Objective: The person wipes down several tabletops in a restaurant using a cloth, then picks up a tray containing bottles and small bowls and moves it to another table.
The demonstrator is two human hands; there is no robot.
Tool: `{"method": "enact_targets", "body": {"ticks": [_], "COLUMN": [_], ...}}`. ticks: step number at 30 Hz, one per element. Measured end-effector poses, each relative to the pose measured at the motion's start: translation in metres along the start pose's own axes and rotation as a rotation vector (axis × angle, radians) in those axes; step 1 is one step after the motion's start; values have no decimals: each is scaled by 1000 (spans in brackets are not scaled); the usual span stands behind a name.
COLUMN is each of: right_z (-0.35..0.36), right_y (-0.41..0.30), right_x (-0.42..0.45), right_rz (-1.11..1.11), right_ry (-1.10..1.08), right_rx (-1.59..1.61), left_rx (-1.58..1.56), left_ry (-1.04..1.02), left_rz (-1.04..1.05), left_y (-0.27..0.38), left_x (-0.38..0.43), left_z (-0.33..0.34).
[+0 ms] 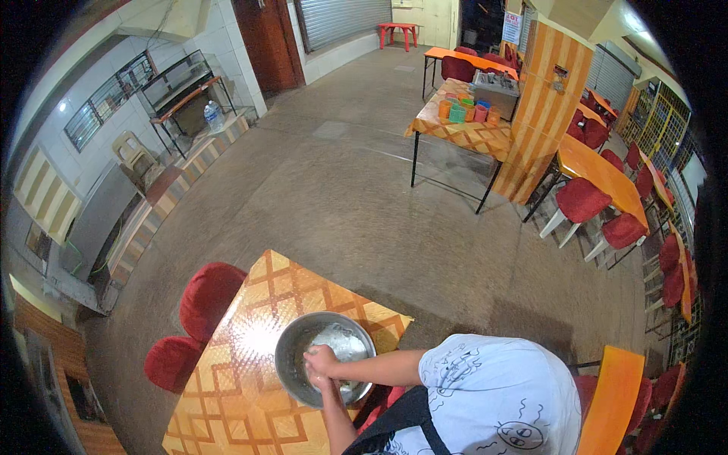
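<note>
A round stainless steel basin (289, 362) rests on a table with a shiny, diamond-patterned cover (244, 392). My two hands are pressed together over its inside, near the middle. Reaching in from the right, my right hand (322, 359) lies uppermost with its fingers curled. My left hand (317, 380) comes from the bottom edge and is partly covered by the right one. Whether something is squeezed between them is hidden. A glossy, pale patch (344, 341) shows in the basin beside my hands; it could be water or clear plastic.
Red-covered chairs (211, 298) stand against the table's left side. Across the concrete floor (318, 199), another table (460, 133) carries several coloured cups (457, 112) and a metal container (496, 88), beside a tiled pillar (540, 114). Orange tables (603, 176) line the right.
</note>
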State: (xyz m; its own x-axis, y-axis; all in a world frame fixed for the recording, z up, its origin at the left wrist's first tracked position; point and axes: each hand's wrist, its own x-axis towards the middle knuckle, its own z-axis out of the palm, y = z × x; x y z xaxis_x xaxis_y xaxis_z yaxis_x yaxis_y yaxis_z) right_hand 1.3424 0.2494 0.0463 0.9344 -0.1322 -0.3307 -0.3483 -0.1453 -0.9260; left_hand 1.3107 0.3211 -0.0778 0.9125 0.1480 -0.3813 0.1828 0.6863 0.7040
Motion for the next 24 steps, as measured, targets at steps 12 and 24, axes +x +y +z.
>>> {"method": "enact_targets", "body": {"ticks": [12,24], "right_z": [-10,-220], "right_y": [27,-92], "right_x": [23,19], "right_rz": [374,-712], "right_ry": [-185,-669], "right_rx": [207,58], "left_rx": [1139,727], "left_ry": [233,447], "left_rz": [471,726], "left_y": [73,105], "left_x": [-66,-114], "left_z": [82,171]}}
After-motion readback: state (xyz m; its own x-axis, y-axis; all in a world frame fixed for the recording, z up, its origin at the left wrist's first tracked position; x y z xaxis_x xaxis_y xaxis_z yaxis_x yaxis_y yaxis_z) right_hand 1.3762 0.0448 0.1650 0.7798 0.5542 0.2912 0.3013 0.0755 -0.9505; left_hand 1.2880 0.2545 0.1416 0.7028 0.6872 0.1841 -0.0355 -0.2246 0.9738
